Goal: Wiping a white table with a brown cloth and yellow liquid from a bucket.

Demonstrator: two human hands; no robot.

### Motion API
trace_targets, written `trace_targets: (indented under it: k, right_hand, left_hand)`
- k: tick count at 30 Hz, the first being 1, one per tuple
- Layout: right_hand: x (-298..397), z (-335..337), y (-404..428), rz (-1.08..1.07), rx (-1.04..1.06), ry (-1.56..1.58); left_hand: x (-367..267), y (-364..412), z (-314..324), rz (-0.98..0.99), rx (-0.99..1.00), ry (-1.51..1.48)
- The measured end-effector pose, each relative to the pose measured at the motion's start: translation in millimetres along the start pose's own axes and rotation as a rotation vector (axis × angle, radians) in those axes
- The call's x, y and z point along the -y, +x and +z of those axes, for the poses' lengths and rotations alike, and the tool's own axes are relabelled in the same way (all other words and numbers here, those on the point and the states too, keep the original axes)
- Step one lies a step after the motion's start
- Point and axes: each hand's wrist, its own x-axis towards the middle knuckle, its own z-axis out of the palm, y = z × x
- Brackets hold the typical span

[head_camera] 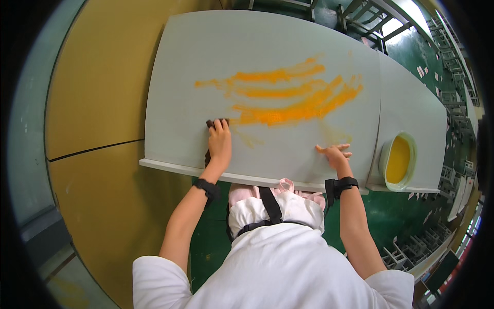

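Observation:
My left hand is closed on a dark brown cloth at the left part of the grey tabletop; part of the cloth hangs down beside the wrist. Smeared orange paint or liquid lies in several streaks across the middle, its lower left end close to the cloth. My right hand rests near the front edge with fingers spread, holding nothing, and its fingertips look orange. Right of that hand, an oval pale green basin holds yellow-orange liquid.
A raised pale strip runs along the table's front edge. A seam divides the top from a second section under the basin. A yellow-brown panelled wall adjoins the left side. Stools stand beyond the far edge, and papers lie on the green floor.

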Motion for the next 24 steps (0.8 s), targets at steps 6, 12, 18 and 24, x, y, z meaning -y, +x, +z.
trace_targets:
  k: [6,12,18,24]
  right_hand:
    - [-1.0,2.0,7.1,-0.025,-0.006,-0.137]
    - [0.5,-0.9,5.0,-0.016,-0.009,0.019]
    - [-2.5,1.7,9.5,-0.01,-0.024,-0.03]
    - [1.5,-2.1,2.8,-0.034,-0.011,0.052]
  left_hand:
    - [-1.6,-15.0,9.3,0.053,0.074,-0.014]
    - [-4.2,-11.0,21.3,0.043,-0.009,0.011]
    - [-7.0,-16.8,13.7,0.069,0.059,-0.01]
    - [-4.8,-4.7,14.7,0.074,0.01,0.043]
